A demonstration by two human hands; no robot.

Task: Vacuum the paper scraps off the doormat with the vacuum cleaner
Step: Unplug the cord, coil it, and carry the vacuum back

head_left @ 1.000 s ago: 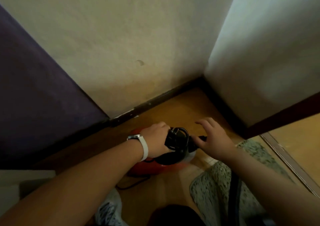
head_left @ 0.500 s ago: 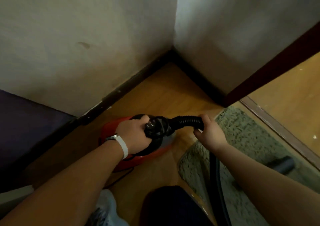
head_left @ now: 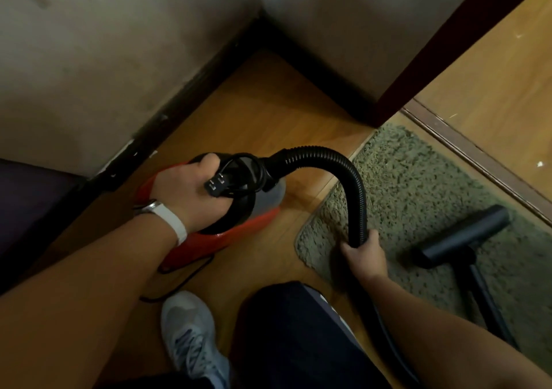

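Left hand (head_left: 191, 193) grips the vacuum (head_left: 239, 234) handle near the floor (head_left: 268, 104) corner; right hand (head_left: 363, 254) holds the hose (head_left: 357, 185) over the doormat (head_left: 418, 179) edge.

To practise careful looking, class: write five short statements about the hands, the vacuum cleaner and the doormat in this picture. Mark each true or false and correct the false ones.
1. The left hand grips the top of the red vacuum cleaner. True.
2. The right hand holds the floor nozzle. False: it grips the black hose; the nozzle lies untouched on the doormat.
3. The plug is in a wall socket. False: its prongs are bare, at the left hand.
4. The doormat lies beside the door threshold. True.
5. The vacuum cleaner stands on the doormat. False: it stands on the wooden floor beside it.
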